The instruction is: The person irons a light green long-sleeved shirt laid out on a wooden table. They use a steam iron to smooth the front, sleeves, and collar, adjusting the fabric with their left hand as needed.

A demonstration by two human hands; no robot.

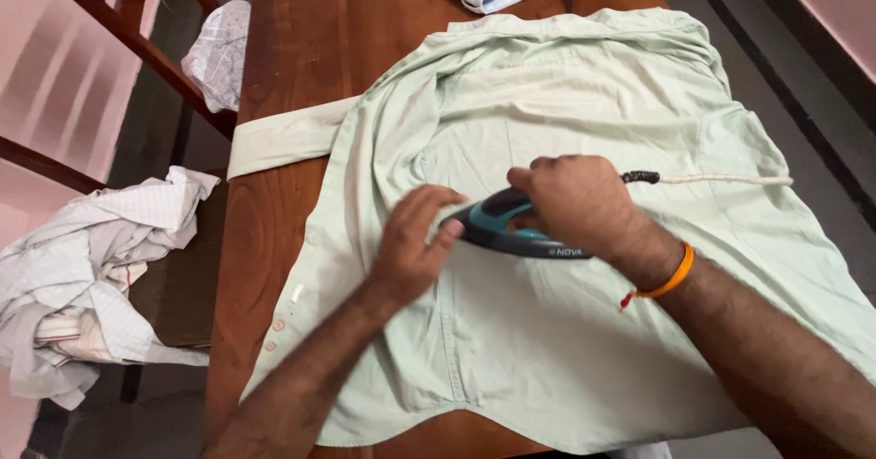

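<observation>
Pale green cotton, soft and faintly creased, is spread flat across a dark polished wooden table [292,76]: a shirt [566,103] with a row of small buttons along its left edge and one sleeve stretched sideways. At its middle a teal and black iron [511,231], smooth and wedge-shaped, is gripped by the right hand [575,199], closed around the handle. Its white braided cord [721,179] is trailed rightward. The left hand [415,245], fingers loosely spread, is pressed on the fabric beside the iron's tip. Crumpled pale shirts [91,267] are heaped on a chair at left.
</observation>
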